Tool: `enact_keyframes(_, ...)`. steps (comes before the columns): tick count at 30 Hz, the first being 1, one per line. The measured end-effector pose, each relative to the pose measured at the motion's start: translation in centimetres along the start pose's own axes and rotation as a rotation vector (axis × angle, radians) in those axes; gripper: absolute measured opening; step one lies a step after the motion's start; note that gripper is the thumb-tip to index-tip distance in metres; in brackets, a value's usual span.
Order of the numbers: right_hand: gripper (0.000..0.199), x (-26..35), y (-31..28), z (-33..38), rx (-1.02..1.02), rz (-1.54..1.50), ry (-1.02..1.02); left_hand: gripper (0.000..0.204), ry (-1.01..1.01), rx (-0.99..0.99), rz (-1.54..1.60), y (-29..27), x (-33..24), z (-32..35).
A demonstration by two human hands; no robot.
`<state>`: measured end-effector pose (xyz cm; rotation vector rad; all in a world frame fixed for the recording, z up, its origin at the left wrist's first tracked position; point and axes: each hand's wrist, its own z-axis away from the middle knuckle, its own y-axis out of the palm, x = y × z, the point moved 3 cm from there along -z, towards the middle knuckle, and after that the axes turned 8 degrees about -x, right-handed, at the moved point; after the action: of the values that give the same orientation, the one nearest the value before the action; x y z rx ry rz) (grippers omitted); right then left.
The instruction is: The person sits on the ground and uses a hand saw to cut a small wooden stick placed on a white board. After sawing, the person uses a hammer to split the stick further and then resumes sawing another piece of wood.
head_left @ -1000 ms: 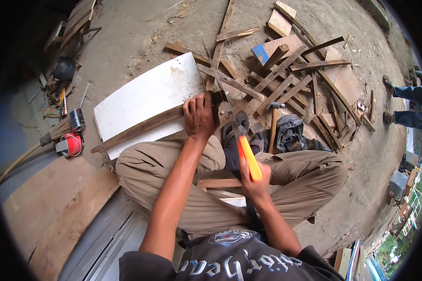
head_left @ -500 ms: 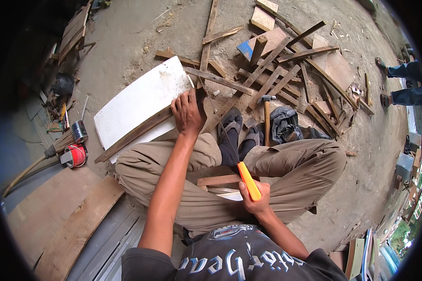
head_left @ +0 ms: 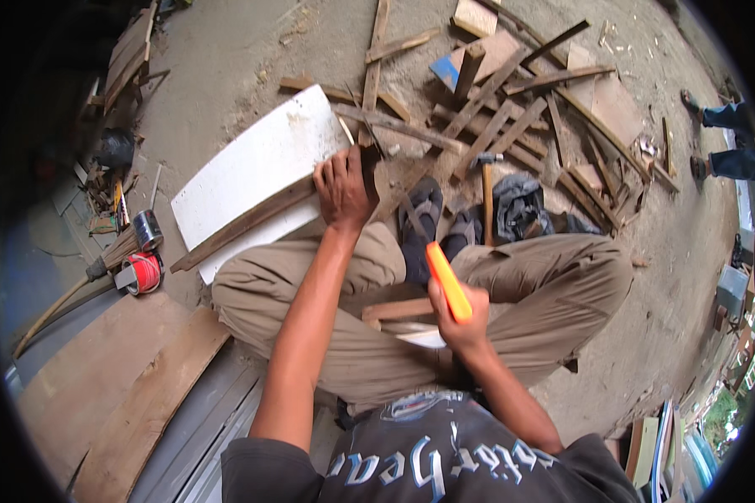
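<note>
Though thin-bladed, chunky orange-handled handsaw (head_left: 448, 283) in right hand (head_left: 465, 320)

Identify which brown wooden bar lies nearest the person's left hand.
The long brown wooden bar running lengthwise along the flat white board; it reaches the left hand, whereas the scattered wooden bars lie apart from that hand.

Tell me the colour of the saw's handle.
The handle is orange and yellow, best seen in the head view.

pass: ground (head_left: 235, 80) beyond white board (head_left: 260, 155) | block: wood pile (head_left: 497, 82) ahead; feet (head_left: 428, 198), hammer (head_left: 488, 199) right of plank (head_left: 252, 220)
</note>
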<state>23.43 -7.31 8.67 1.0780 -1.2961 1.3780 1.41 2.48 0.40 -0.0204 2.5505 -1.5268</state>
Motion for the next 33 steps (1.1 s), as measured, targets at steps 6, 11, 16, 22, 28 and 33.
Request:
enact_keyframes(6, 0.037, -4.0, 7.0, -9.1, -0.062, 0.054, 0.105, 0.044, 0.076, -0.032, 0.061, 0.2, -0.4, -0.5)
enact_keyframes(11, 0.037, -4.7, 1.7, -5.0, -0.097, 0.076, 0.178, 0.041, 0.011, -0.036, 0.072, 0.5, -0.1, -0.4)
enact_keyframes(16, 0.038, -4.7, 1.7, -6.9, -0.094, 0.03, 0.121, 0.041, 0.006, -0.034, 0.044, 0.3, -0.6, -0.3)
enact_keyframes(22, 0.037, -5.4, 1.3, -7.6, -0.153, 0.349, -0.082, 0.05, 0.004, -0.079, 0.035, -0.1, -0.8, -0.5)
enact_keyframes(28, 0.033, -4.1, 0.4, -8.9, -0.141, 0.458, -0.133, 0.043, -0.025, -0.169, 0.103, -0.3, -0.7, -0.5)
enact_keyframes(33, 0.024, -0.2, 0.0, -10.8, -0.065, 0.384, -0.341, 0.038, 0.042, -0.1, 0.176, -3.2, -0.8, -0.7)
